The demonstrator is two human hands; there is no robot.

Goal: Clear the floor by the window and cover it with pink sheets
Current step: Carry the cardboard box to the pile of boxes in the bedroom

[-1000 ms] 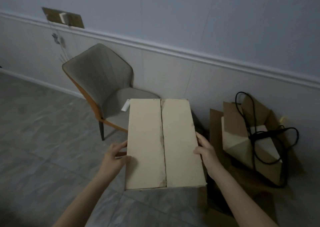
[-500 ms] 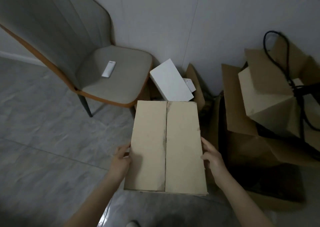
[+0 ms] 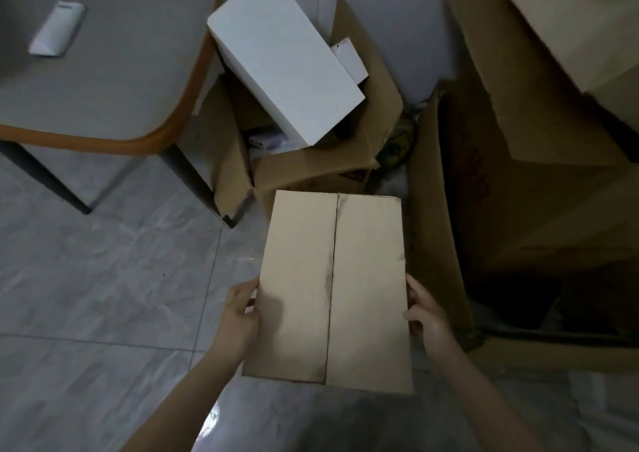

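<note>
In the head view, a closed tan cardboard box point(image 3: 332, 289) with a centre seam along its top is held above the grey marbled tile floor point(image 3: 103, 296). It is gripped on its left long side by the left hand point(image 3: 242, 308), whose fingers are curled against the edge, and on its right long side by the right hand point(image 3: 423, 310), whose fingers are likewise wrapped on the edge. The box is seen lengthwise, pointing away from the person, with its far end just in front of an open brown cardboard carton point(image 3: 311, 168) standing on the floor by the pale wall point(image 3: 408, 30).

A white rectangular box point(image 3: 283, 57) is seen tilted inside that open carton, with a smaller white box point(image 3: 349, 59) just behind it. To the left, a grey upholstered chair seat with an orange rim point(image 3: 114, 71) is seen on dark legs, and a small white oblong object point(image 3: 57, 33) lies on it. To the right, a large open brown cardboard carton point(image 3: 518, 209) is seen, with a pale cardboard box point(image 3: 581, 23) resting on top of it at the upper right.
</note>
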